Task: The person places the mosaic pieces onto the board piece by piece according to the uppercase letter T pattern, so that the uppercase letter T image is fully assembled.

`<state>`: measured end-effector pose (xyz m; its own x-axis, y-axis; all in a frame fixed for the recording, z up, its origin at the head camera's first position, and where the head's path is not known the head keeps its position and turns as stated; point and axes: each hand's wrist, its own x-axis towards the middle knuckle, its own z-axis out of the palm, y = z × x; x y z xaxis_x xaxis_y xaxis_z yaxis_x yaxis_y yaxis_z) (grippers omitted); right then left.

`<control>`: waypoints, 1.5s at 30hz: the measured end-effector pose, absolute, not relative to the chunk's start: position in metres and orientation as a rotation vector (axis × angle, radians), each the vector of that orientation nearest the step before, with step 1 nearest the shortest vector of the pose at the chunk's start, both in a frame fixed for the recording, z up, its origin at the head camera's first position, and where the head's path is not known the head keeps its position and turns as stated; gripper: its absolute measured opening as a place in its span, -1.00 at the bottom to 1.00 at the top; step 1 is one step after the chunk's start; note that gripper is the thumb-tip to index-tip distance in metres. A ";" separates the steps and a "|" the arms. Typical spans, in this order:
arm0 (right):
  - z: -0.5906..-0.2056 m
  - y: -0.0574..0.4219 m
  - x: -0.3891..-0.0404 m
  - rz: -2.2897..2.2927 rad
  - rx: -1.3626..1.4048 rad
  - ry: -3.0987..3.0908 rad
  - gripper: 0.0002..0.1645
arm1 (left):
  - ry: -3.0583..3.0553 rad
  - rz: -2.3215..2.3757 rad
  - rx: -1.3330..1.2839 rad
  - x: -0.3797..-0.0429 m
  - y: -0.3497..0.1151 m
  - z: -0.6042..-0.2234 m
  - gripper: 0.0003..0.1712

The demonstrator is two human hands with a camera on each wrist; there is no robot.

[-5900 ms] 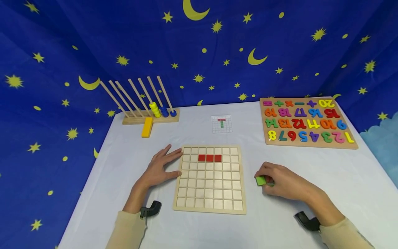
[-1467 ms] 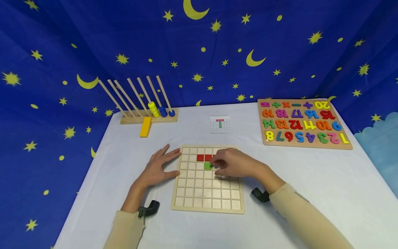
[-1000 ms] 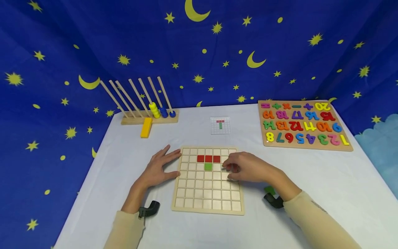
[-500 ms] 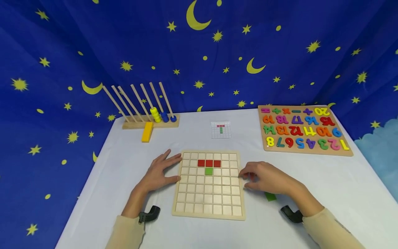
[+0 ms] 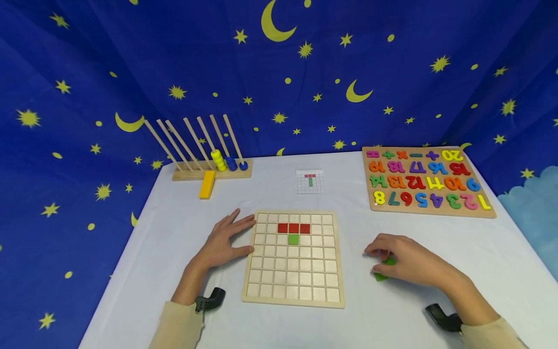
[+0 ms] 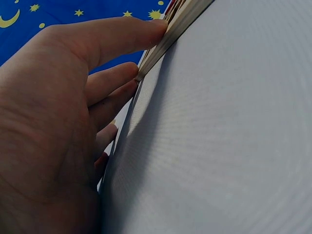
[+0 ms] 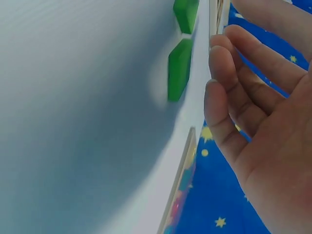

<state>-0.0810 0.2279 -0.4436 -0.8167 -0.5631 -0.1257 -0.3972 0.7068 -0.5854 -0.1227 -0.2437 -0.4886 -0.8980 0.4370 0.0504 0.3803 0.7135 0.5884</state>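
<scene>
A wooden grid board (image 5: 293, 277) lies flat on the white table. Three red square tiles (image 5: 294, 228) fill neighbouring cells in its second row, with one green tile (image 5: 294, 239) below the middle one. My left hand (image 5: 219, 244) rests at the board's left edge, fingers spread; in the left wrist view its thumb (image 6: 122, 36) and fingertips touch the rim. To the right of the board, my right hand (image 5: 410, 259) hovers above two loose green tiles (image 7: 180, 70), thumb and fingers apart. Both tiles lie on the table in the right wrist view, clear of the fingers.
A small pattern card (image 5: 310, 182) with a red and green T lies behind the board. At back left stands a bead stacker (image 5: 212, 170), with a yellow block (image 5: 207, 184) before it. A number puzzle board (image 5: 429, 180) lies at back right. A starry curtain (image 5: 279, 82) hangs behind.
The right hand has put a green tile below the middle red one, released it and moved back right over the loose green tiles. The left hand has stayed at the board's edge.
</scene>
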 end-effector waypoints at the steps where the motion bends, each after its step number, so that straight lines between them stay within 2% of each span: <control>1: -0.444 0.230 -0.080 -0.808 -0.759 2.626 -0.62 | 2.821 0.939 0.666 -0.123 -0.244 -0.489 -0.18; 21: -0.451 0.235 -0.071 -0.699 -0.694 2.517 -0.54 | 2.811 0.950 0.657 -0.120 -0.244 -0.487 -0.18; 36: -0.452 0.232 -0.072 -0.686 -0.627 2.545 -0.66 | 2.809 0.945 0.682 -0.121 -0.244 -0.487 -0.18; 45: -0.453 0.232 -0.072 -0.717 -0.591 2.578 -0.61 | 2.816 0.933 0.680 -0.123 -0.243 -0.487 -0.17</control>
